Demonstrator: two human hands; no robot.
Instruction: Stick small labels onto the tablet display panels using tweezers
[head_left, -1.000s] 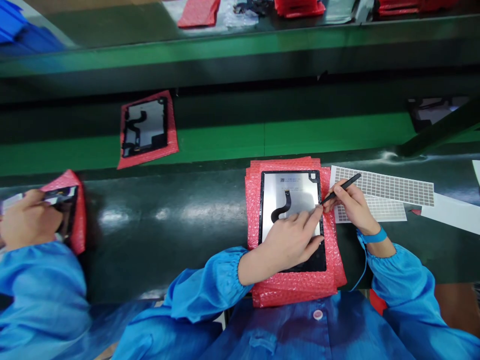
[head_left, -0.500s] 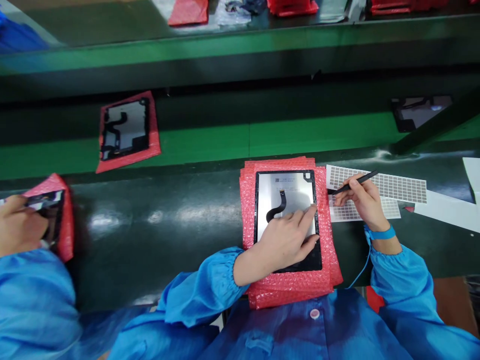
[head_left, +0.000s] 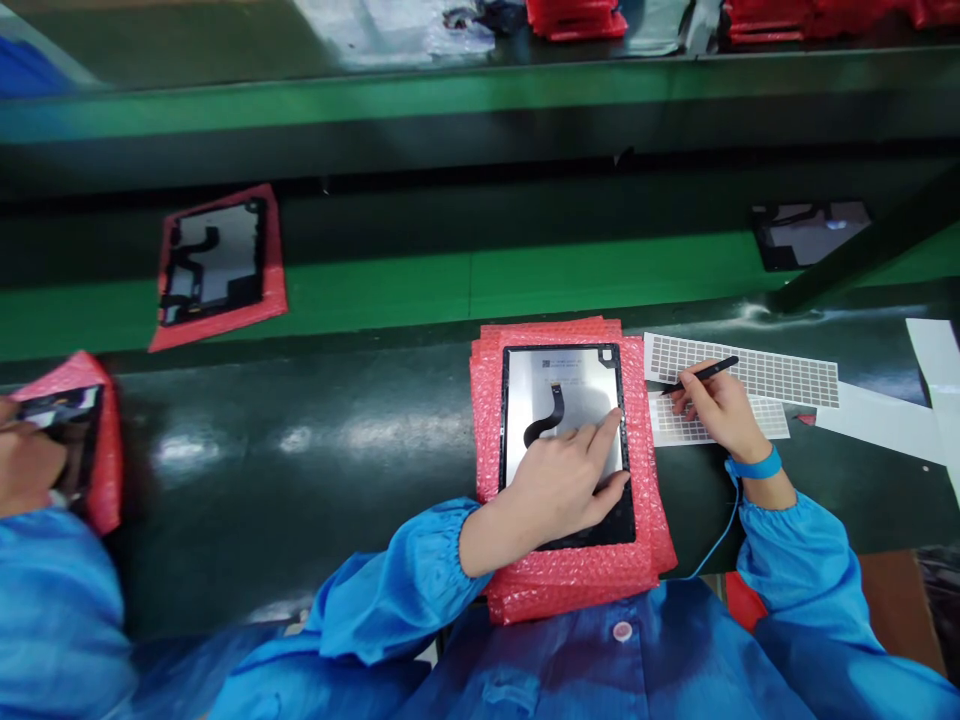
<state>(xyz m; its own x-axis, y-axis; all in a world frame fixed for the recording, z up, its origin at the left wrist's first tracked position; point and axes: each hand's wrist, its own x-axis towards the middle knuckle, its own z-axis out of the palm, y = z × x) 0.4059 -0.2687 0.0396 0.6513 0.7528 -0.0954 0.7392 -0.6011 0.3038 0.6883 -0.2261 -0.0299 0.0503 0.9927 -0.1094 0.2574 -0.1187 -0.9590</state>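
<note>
A tablet screen panel [head_left: 529, 395] lies back side up on a stack of pink bubble-wrap pouches [head_left: 487, 590], its black flex cable [head_left: 556, 410] curving over the silver back. My left hand [head_left: 559, 485] rests on the panel's lower right part with fingers outstretched, the index fingertip at the right edge. To its right, my right hand [head_left: 716, 405] pinches slim black tweezers [head_left: 709, 370], held like a pen. Their tip is over the white sheets of small grey stickers [head_left: 780, 378], near the left end. Whether a sticker is on the tip is too small to tell.
Other panels [head_left: 217, 260] [head_left: 806, 235] lie on the green strip behind, left and right. At far left, a co-worker's hand [head_left: 26, 460] holds another panel on pink wrap. White paper [head_left: 877, 420] lies right. Red pouches [head_left: 574, 18] are on the shelf above. A blue wrist strap [head_left: 756, 465] trails a cord.
The whole view has shifted slightly, so things sit farther left. My right hand has tilted the tweezers a little over the sticker sheets. My left hand stays on the panel.
</note>
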